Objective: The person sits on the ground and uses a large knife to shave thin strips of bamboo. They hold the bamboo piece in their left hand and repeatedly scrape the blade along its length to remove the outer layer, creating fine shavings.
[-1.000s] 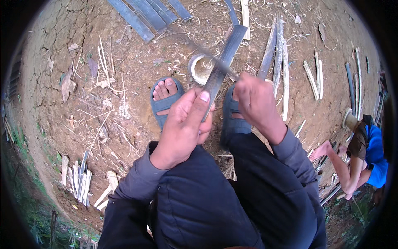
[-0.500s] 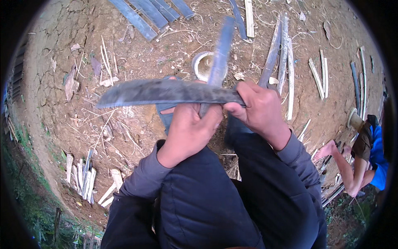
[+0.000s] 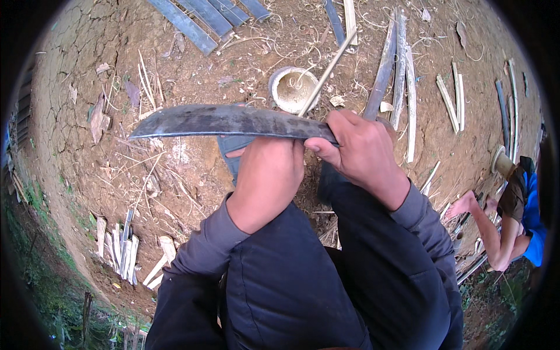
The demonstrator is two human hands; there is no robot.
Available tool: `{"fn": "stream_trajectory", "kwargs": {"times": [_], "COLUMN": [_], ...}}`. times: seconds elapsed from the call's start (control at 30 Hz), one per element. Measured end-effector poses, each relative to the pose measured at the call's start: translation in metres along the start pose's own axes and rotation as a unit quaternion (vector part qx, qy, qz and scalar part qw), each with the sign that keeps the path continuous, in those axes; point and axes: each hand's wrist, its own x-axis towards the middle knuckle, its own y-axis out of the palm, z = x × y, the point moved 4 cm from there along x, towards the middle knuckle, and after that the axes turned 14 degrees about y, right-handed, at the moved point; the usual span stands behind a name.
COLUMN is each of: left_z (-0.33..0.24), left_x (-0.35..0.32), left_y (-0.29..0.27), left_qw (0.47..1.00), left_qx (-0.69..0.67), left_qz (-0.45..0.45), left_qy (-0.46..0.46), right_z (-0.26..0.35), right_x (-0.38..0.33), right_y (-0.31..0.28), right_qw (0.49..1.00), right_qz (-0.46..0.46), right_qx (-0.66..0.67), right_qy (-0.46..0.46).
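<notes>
A machete (image 3: 221,121) lies crosswise in front of me, its broad dark blade pointing left and its bright edge towards me. My right hand (image 3: 370,157) is closed around the handle end, with the thumb by the base of the blade. Just under the blade, my left hand (image 3: 268,175) is closed on a thin bamboo strip (image 3: 329,71). The strip slants up and to the right beyond the blade, narrow side up. Its lower end and most of my left fingers are hidden by the blade and hand.
A round, hollow, pale-rimmed container (image 3: 279,79) stands beyond the blade. Dark bamboo slats (image 3: 192,26) lie far left, with long split pieces (image 3: 400,70) at right. Short pieces (image 3: 119,248) are bundled near left. Another person (image 3: 496,233) sits at the right edge.
The strip has turned from its wide bluish face to its narrow pale side and now leans further right. My left hand has rolled over with it; the machete has shifted slightly left and up.
</notes>
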Motion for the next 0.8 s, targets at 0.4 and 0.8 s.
{"fn": "stream_trajectory", "kwargs": {"times": [0.4,0.8], "left_z": [-0.008,-0.019], "left_x": [-0.006,-0.006], "left_y": [-0.012,-0.025], "left_qw": [0.98,0.995], "left_qx": [0.191,-0.062], "left_qz": [0.048,0.016], "left_qy": [0.005,-0.071], "right_z": [-0.014,-0.094], "right_x": [0.002,0.001], "right_y": [0.003,-0.017], "right_qw": [1.0,0.974], "right_qz": [0.009,-0.071], "right_qx": [-0.007,0.026], "right_qy": [0.025,0.211]}}
